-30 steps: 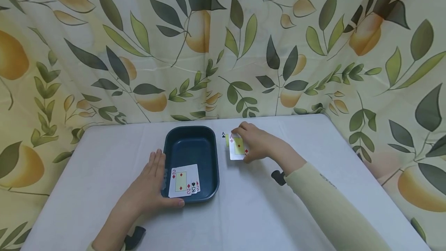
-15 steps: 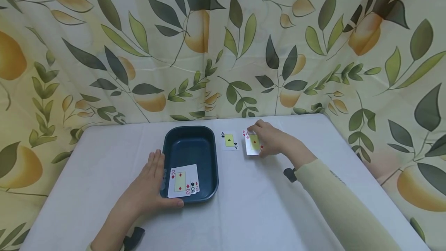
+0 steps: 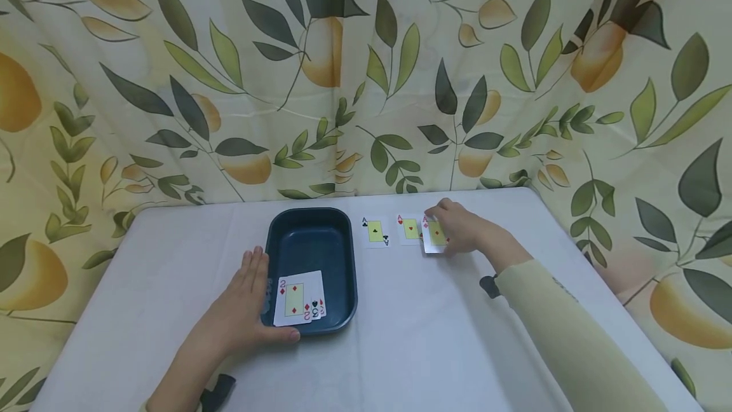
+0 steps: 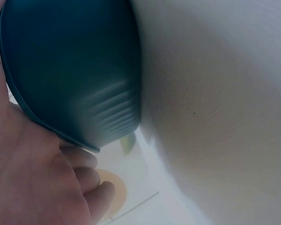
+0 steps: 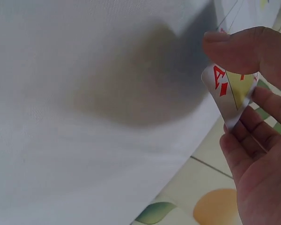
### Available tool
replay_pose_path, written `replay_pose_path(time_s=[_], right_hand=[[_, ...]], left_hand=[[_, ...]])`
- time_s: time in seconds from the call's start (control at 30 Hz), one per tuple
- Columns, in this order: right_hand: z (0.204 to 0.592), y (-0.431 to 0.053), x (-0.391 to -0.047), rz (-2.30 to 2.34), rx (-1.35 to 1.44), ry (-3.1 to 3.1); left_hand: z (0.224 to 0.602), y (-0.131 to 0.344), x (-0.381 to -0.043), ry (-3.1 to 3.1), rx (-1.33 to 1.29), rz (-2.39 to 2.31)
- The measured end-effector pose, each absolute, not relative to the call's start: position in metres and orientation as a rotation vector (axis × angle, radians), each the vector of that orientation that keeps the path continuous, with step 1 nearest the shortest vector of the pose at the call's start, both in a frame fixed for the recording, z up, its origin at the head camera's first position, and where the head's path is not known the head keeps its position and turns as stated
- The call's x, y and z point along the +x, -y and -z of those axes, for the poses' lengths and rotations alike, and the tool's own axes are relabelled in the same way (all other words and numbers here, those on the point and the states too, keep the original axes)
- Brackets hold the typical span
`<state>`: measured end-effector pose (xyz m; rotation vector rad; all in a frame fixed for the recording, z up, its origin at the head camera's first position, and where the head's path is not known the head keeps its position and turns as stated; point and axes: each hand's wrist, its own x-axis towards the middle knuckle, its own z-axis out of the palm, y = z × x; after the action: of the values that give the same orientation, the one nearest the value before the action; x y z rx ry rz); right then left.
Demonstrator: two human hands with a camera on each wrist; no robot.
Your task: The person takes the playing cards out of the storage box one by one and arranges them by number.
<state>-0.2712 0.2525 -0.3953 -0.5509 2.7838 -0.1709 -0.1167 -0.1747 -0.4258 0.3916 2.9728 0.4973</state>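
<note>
My left hand (image 3: pixel 243 301) lies with straight fingers along the left side of a dark blue tray (image 3: pixel 352 272); its thumb runs along the near edge. The left wrist view shows the palm against the tray's outer wall (image 4: pixel 70 56). My right hand (image 3: pixel 464 227) pinches an ace of diamonds (image 3: pixel 433 239) by its right side, thumb on the face and fingers behind, as the right wrist view shows. The held card's left edge overlaps an ace of hearts (image 3: pixel 409 227) lying on the table. Left of that, beside the tray, lies an ace of clubs (image 3: pixel 374 231).
Inside the tray, a two of diamonds (image 3: pixel 293 301) tops a small fanned stack, with a black and a red card peeking out at its right. A white cloth covers the table (image 3: pixel 400 348). Behind it hangs a curtain (image 3: pixel 377 164) printed with leaves and fruit.
My right hand has moved right with the ace of diamonds, away from the tray. The ace of clubs, then the ace of hearts, came into view on the table. My left hand stays put.
</note>
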Motion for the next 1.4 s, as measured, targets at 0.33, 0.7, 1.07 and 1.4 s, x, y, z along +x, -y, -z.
replay_pose_path(time_s=[0.33,0.7,1.07,1.4], right_hand=[[0.403,-0.270,-0.288,0.147,-0.371,-2.731],[0.412,-0.281,-0.301,0.199,-0.260,-2.678],[0.412,-0.282,-0.301,0.187,-0.233,-2.646],[0.410,-0.265,-0.283,0.291,-0.432,-2.741]], left_hand=[[0.425,0.174,-0.117,-2.959,0.373,-0.511],[0.430,0.174,-0.118,-2.961,0.374,-0.495],[0.431,0.174,-0.118,-2.966,0.384,-0.488],[0.430,0.174,-0.118,-2.964,0.382,-0.492]])
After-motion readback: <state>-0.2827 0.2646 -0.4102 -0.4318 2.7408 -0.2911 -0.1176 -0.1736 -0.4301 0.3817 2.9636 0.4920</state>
